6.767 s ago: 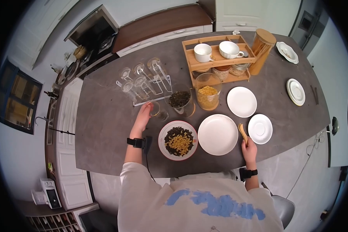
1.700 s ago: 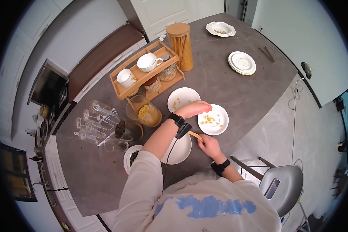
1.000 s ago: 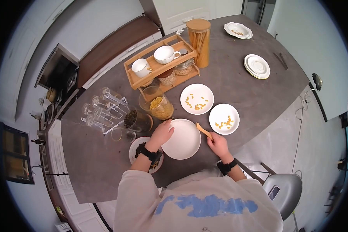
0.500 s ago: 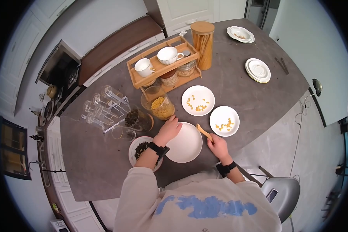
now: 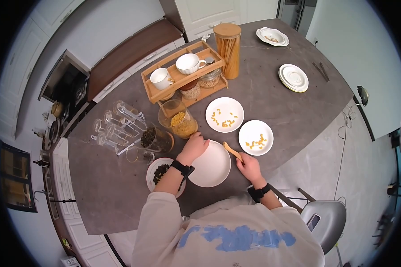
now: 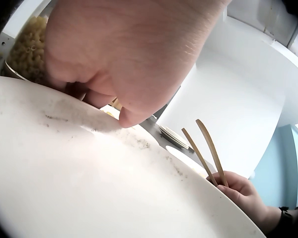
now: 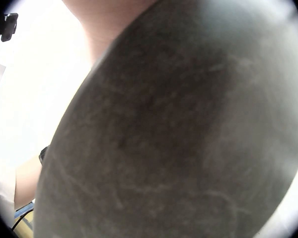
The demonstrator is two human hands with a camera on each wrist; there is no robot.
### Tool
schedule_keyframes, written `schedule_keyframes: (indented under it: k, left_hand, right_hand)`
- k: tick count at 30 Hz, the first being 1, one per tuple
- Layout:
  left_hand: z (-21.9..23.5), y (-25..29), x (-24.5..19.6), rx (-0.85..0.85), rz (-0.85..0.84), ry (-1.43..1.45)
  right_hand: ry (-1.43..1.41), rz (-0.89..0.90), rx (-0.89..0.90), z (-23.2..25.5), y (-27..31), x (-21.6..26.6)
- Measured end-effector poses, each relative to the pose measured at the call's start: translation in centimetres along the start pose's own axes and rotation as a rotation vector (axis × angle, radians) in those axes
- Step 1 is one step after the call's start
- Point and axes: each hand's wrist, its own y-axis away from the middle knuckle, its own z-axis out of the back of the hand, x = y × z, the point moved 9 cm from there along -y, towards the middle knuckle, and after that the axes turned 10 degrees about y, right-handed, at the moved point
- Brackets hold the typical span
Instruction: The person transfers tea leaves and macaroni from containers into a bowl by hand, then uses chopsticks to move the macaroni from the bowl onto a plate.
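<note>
My left hand [image 5: 194, 148] is at the upper-left rim of the large white plate [image 5: 211, 165], its thumb over the edge and its other fingers curled down outside. In the left wrist view that hand [image 6: 121, 54] lies across the rim of the plate [image 6: 84, 173], with the fingertips partly hidden. My right hand [image 5: 249, 167] grips light wooden tongs [image 5: 232, 151] beside the plate's right side; their two arms stand apart in the left wrist view. The right wrist view shows mainly blurred grey tabletop, with neither tongs nor fingers.
Two smaller plates [image 5: 224, 115] [image 5: 252, 147] hold scattered yellow macaroni. A macaroni jar [image 5: 178, 120], a jar of dark pieces [image 5: 157, 139] and a bowl [image 5: 151, 169] stand near my left hand. Behind are glasses [image 5: 116, 122] on a rack, a wooden shelf [image 5: 178, 82] and stacked plates [image 5: 293, 78].
Macaroni pieces now lie on both smaller plates, which were bare in the oldest frame. My left hand moved from the glassware to the small plates, then back to the large plate. The tongs remain in my right hand.
</note>
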Motion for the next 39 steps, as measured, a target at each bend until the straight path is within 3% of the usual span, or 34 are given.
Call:
schedule_keyframes:
  k: [8, 11, 21, 32, 39]
  left_hand:
    - [0.0, -0.6, -0.2, -0.039, -0.004, 0.07]
    - [0.8, 0.2, -1.5, -0.132, -0.095, 0.059]
    - [0.3, -0.5, -2.0, 0.035, 0.047, -0.049]
    - [1.2, -0.4, -1.6, -0.078, 0.097, 0.036]
    - [2.7, -0.8, -2.7, -0.239, 0.054, 0.127]
  right_hand:
    - [-0.007, -0.009, 0.018, 0.1, -0.1, 0.1]
    - [-0.005, -0.008, 0.035, 0.1, -0.2, 0.2]
    - [-0.019, -0.013, 0.085, -0.3, -0.2, -0.1]
    - [-0.083, 0.062, 0.138, 0.1, -0.6, 0.6]
    - [-0.145, 0.148, 0.23, -0.4, -0.7, 0.8]
